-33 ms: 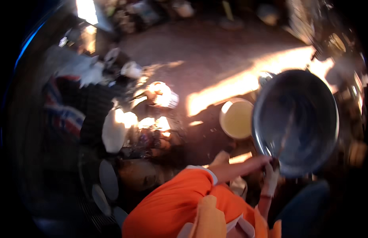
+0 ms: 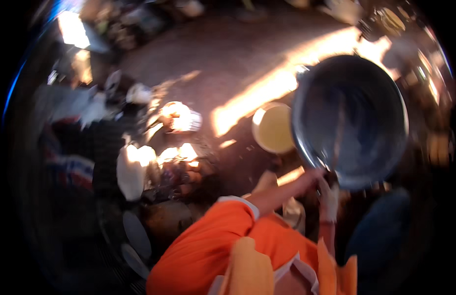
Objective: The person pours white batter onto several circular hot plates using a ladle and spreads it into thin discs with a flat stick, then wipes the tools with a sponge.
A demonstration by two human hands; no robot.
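One brown floor (image 2: 213,54) spreads across the upper middle, crossed by one long slanting strip of bright light (image 2: 260,96). Next in size is one orange garment (image 2: 203,246) on the person, with a white cuff at the left sleeve.

One large dark-grey metal pot (image 2: 370,137) lies ahead and to the person's right, its open mouth facing the camera; one thin brownish streak runs down inside it, too blurred to tell as a stick or a mark. Below the pot sits one blue rounded shape (image 2: 380,226), dim and unclear. On the far left is one patch of red, white and blue striped material (image 2: 78,169).

One yellow round tub (image 2: 272,130) stands just left of the pot, partly overlapped by its rim in this view. Farther left are one pale oval object (image 2: 130,178), two pale discs (image 2: 137,233) at the lower left, and one brightly lit white container (image 2: 188,120).

Smallest are the two hands, close together at the pot's near rim: the left hand (image 2: 314,176) and the paler right hand (image 2: 329,200). Blur hides both sets of fingers; I cannot tell whether either grasps the rim or something else.
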